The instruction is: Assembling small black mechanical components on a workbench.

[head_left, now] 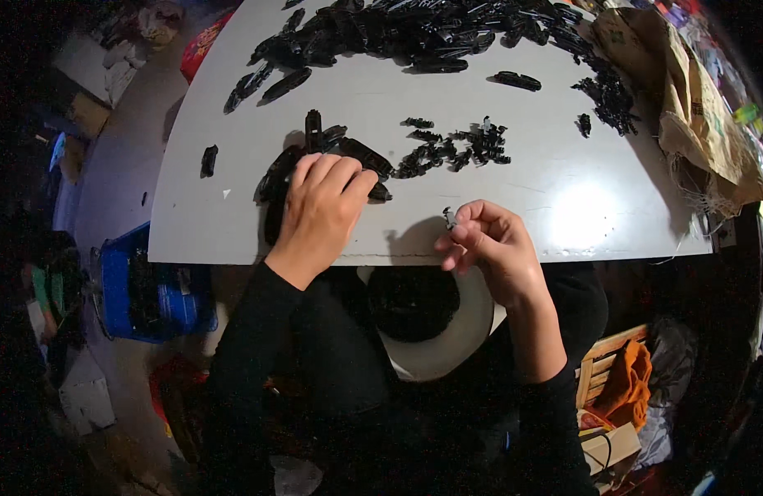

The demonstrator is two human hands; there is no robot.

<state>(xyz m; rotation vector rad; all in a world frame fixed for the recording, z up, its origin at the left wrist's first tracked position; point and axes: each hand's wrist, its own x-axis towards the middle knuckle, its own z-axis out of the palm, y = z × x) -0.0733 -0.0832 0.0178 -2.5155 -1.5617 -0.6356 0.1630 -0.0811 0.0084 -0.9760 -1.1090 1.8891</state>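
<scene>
Near the table's front edge, my left hand (323, 211) lies palm down over a small heap of long, glossy black plastic parts (366, 155). Its fingers curl onto the heap, and one narrow black part (313, 132) sticks up past the fingertips; the exact grip is hidden. My right hand (489, 240) is raised at the edge, pinching a small dark piece with a pale, shiny face (449, 218) between thumb and fingers. Between and beyond the hands lies a loose group of small, jagged black pieces (456, 149).
A large pile of black parts (381, 37) covers the far side of the white table (257, 107). More small black pieces (608, 99) lie by a brown sack (703, 124) at right. A blue crate (121, 289) stands on the floor at left; a round black-and-white item (472, 331) sits below the edge.
</scene>
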